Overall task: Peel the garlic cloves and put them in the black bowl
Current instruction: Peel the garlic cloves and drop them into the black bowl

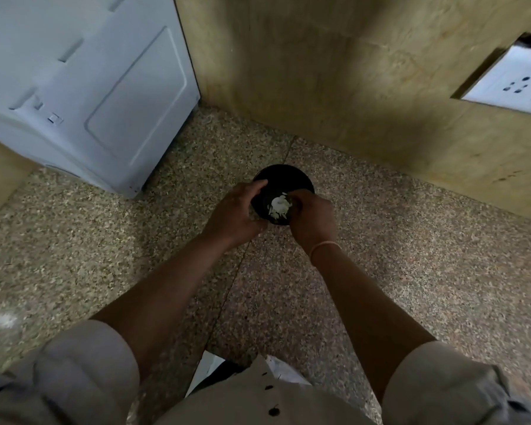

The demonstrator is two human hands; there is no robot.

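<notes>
A black bowl (pixel 285 179) stands on the speckled stone counter near the back wall. White garlic pieces and peel (pixel 279 207) lie inside it. My left hand (pixel 233 211) curls round the bowl's left rim, its fingers over the edge. My right hand (pixel 311 216) is at the bowl's right side with fingers curled inward beside the garlic; its fingertips are hidden, so what they pinch is unclear.
A white appliance (pixel 83 87) stands at the back left on the counter (pixel 380 271). The tan tiled wall (pixel 334 72) runs behind the bowl, with a white socket plate (pixel 515 81) at the right. A pale smudge (pixel 5 320) lies at the left.
</notes>
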